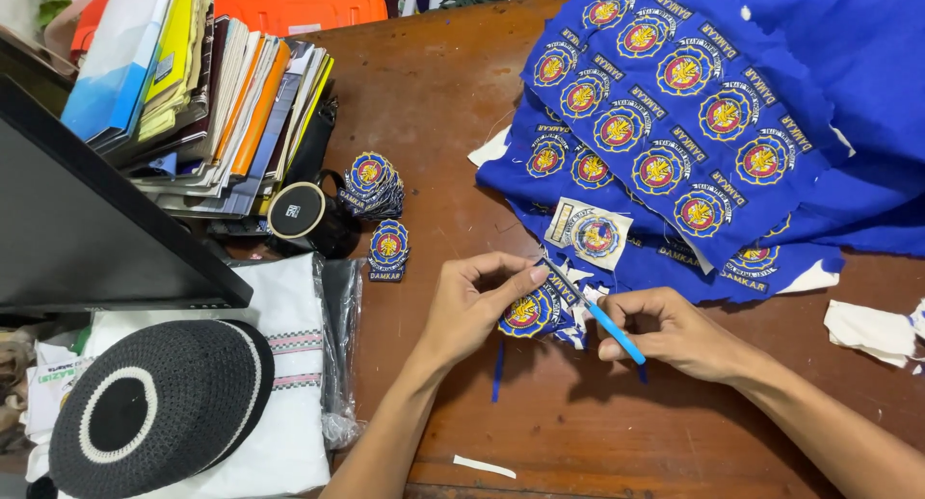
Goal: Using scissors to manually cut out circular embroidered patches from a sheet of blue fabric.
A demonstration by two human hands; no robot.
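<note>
A knitted black cap (159, 417) lies far left on my worktop (540, 422). My left hand (472, 302) pinches a round embroidered patch (528, 313) just above the wood; my right hand (674, 333) grips blue-handled scissors (602, 318), blades at the patch's edge. Blue patch cloth (694, 123) sprawls beyond.

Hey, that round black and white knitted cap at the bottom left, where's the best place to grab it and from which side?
Pinch the cap at its near right edge, coming from the right with thumb under and fingers on top. It lies flat on folded white cloth, so its soft rim overhangs there, and that side faces the left hand; the monitor crowds the far side.
</note>
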